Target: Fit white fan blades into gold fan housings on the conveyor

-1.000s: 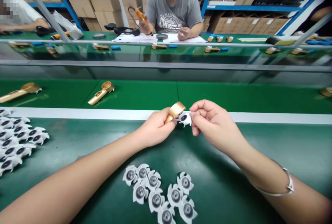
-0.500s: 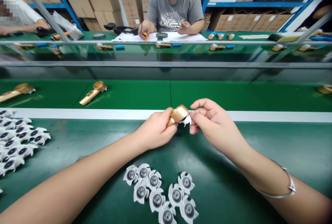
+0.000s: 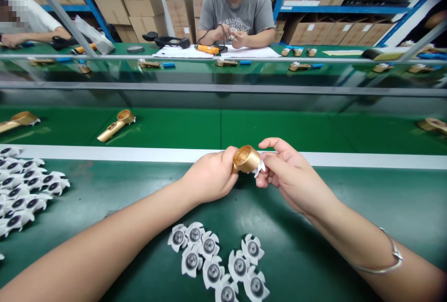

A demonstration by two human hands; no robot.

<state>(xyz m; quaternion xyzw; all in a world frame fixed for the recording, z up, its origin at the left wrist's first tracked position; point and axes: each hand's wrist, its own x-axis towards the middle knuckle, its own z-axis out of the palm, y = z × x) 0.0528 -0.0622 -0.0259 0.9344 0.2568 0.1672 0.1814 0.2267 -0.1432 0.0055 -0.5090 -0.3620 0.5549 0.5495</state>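
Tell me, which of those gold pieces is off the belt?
The gold piece in the left hand; a white fan sits against it. The others lie on the belt.

A: Bench surface?
B: Dark green mat [image 3: 366, 209], white strip [image 3: 104, 152] along far edge.
A: Items on it?
B: White fan impellers, 2 lots: cluster near front centre [image 3: 218, 262], bigger pile at left edge [image 3: 24, 190].
A: Beyond strip?
B: Green conveyor belt [image 3: 296, 127]. Carries gold fan housings w/ handles: one [image 3: 115, 125] left of centre, one [image 3: 19, 120] far left, one [image 3: 431, 125] far right.
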